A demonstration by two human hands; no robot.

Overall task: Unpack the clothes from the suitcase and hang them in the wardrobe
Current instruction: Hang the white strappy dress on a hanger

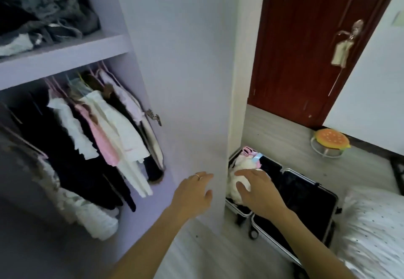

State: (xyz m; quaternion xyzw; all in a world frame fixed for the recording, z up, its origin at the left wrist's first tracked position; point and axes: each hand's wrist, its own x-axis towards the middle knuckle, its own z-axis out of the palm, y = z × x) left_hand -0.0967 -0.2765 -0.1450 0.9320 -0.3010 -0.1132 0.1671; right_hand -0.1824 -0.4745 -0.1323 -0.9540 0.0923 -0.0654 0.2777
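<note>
A: Left hand?
B: Fingers spread, holding nothing, in front of the wardrobe door.
A: Right hand?
B: Spread too, over a white garment in the open suitcase on the floor. Contact unclear. Hung clothes at left, inside the wardrobe.

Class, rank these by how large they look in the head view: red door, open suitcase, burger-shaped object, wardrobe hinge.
1. red door
2. open suitcase (partly hidden)
3. burger-shaped object
4. wardrobe hinge

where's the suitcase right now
In the head view, the suitcase lies open on the floor at lower right, between the open wardrobe door and the bed, under the right hand.
</note>
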